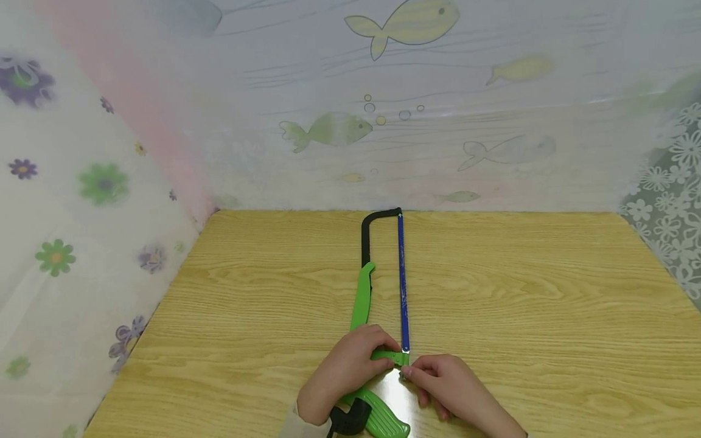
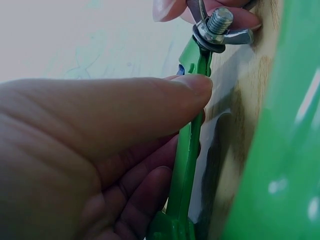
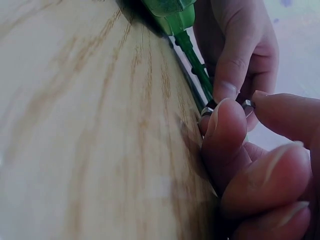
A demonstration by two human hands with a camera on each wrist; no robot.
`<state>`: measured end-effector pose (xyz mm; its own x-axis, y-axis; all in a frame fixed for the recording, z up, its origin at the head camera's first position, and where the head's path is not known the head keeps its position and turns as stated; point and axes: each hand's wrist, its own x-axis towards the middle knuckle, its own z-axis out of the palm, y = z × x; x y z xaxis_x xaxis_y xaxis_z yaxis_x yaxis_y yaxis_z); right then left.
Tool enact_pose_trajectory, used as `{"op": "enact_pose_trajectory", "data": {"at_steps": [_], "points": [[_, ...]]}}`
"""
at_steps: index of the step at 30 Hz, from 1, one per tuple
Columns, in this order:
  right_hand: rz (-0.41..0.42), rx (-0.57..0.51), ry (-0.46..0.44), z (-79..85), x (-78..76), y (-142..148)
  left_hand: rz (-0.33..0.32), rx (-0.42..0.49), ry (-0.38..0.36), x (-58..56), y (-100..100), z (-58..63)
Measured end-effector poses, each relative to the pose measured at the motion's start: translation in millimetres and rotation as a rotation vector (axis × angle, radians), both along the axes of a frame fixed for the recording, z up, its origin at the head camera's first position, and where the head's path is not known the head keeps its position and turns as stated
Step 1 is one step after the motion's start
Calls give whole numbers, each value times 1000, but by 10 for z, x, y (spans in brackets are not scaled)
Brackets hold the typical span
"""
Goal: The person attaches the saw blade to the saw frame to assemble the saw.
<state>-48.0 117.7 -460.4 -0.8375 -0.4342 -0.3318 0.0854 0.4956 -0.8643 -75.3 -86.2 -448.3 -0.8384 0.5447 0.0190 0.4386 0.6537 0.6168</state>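
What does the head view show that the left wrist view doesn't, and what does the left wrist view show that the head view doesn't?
Only the head view shows the black front frame and the full blue blade of the hacksaw.

Only the left wrist view clearly shows the wing nut and threaded bolt.

Both show the left hand pinching the green crosspiece, the right hand close by, and the wood-grain tabletop.

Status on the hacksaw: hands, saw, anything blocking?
Left hand pinching green crosspiece. Right hand fingering wing nut at blade's near end. Hacksaw lying on table, blue blade spanning frame. No obstruction seen.
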Motion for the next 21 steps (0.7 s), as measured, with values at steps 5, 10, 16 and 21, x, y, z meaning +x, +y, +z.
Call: {"op": "enact_pose_trajectory", "data": {"at_steps": [5, 10, 16, 21], "points": [[6, 3, 8, 2, 3, 1, -4, 0, 11, 0, 3, 1], [9, -7, 15, 5, 6, 4, -7, -3, 17, -1, 7, -1], [18, -11, 39, -24, -2, 10, -2, -4, -2, -8, 7, -1], [9, -16, 38, -32, 2, 10, 1, -7, -12, -10, 8, 3]]}}
